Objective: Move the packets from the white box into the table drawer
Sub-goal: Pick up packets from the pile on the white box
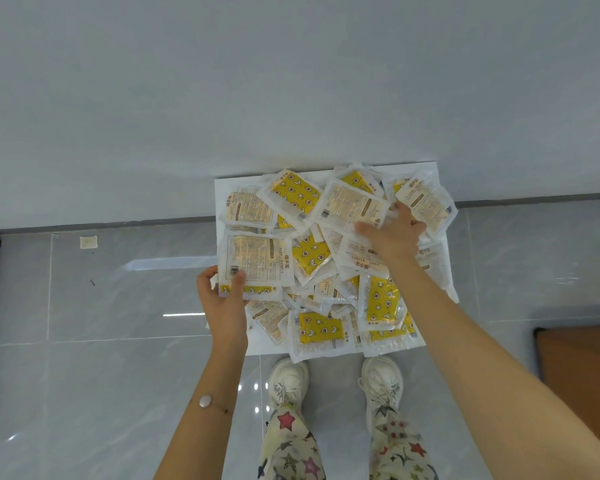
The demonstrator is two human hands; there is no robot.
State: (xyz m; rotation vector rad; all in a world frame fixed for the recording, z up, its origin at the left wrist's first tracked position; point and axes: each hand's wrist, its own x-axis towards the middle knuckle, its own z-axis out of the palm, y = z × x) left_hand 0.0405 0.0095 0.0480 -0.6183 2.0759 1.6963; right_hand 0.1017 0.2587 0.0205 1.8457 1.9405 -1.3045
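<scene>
Nearest the camera, two legs in star-printed trousers (pixel 291 441) end in white sneakers (pixel 288 379) planted on the grey tiled floor (pixel 101 375). The toes stand just short of the white box (pixel 232 188), which sits on the floor with its far edge close against the pale wall (pixel 291 81).

The box is heaped with hand-warmer packets (pixel 381 303). They are clear-edged sachets, some showing a yellow face with stars and moons, others a pale printed back, and they overlap in all directions and spill over the near rim.

At the near-left corner of the box, the left hand (pixel 224 303), a bracelet (pixel 207 400) on its wrist, grips a small stack of packets (pixel 255 263), thumb on top of the pale printed one and fingers underneath.

Farther in and to the right, the right hand (pixel 392 233) lies palm-down on the heap with fingers spread and bent over several packets. Whether it has actually closed on any of them cannot be told.

At the right edge, near the person's right arm, a corner of a brown wooden surface (pixel 582 375) shows. A small pale scrap (pixel 89 242) lies on the tiles far left, near the wall.
</scene>
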